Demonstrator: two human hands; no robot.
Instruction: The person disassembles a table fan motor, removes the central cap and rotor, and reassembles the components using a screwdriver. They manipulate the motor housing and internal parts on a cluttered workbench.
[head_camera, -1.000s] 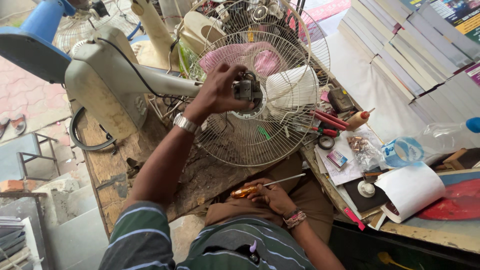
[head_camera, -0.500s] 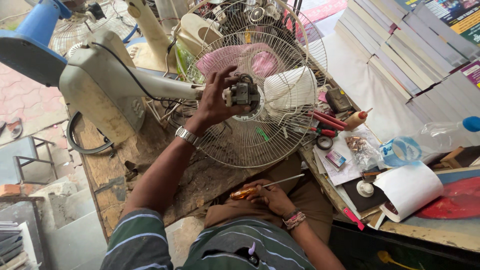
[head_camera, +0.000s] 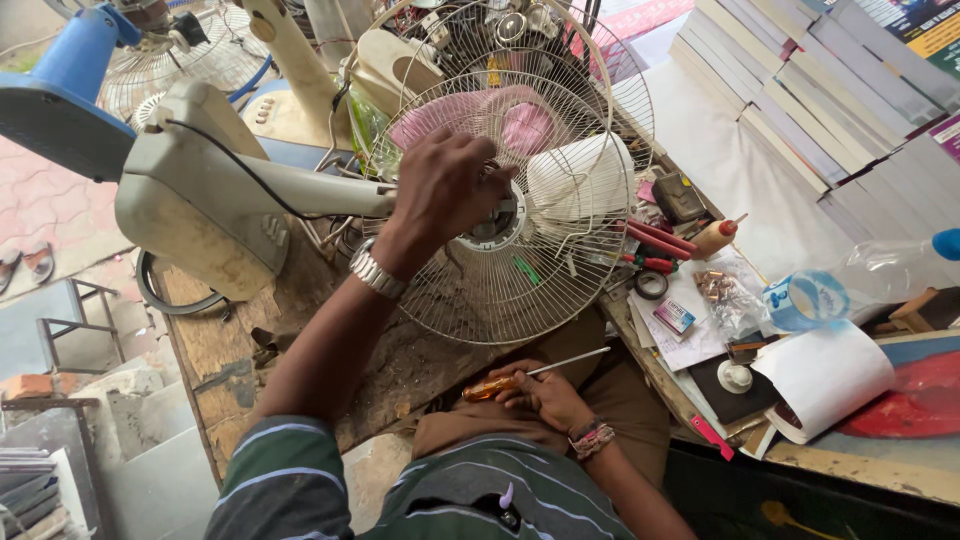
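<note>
A pedestal fan lies on its side on a worn wooden bench (head_camera: 215, 365), its wire grille (head_camera: 500, 290) facing up. My left hand (head_camera: 445, 185), with a metal wristwatch, grips the motor hub (head_camera: 500, 215) at the grille's centre. My right hand (head_camera: 545, 395) rests low on my lap and holds a screwdriver (head_camera: 530, 375) with an orange handle, its shaft pointing right. The fan's grey base (head_camera: 200, 210) lies to the left, with a black cord across it.
Red-handled pliers (head_camera: 655, 245), a tape roll (head_camera: 652, 285), a small bag of copper parts (head_camera: 715, 288), a plastic bottle (head_camera: 850, 285) and a paper roll (head_camera: 830, 375) crowd the right. Stacked books (head_camera: 800, 90) stand behind. More fan parts (head_camera: 470, 30) sit at the back.
My left hand has shifted slightly on the hub, covering more of it. The right hand and screwdriver stay put.
</note>
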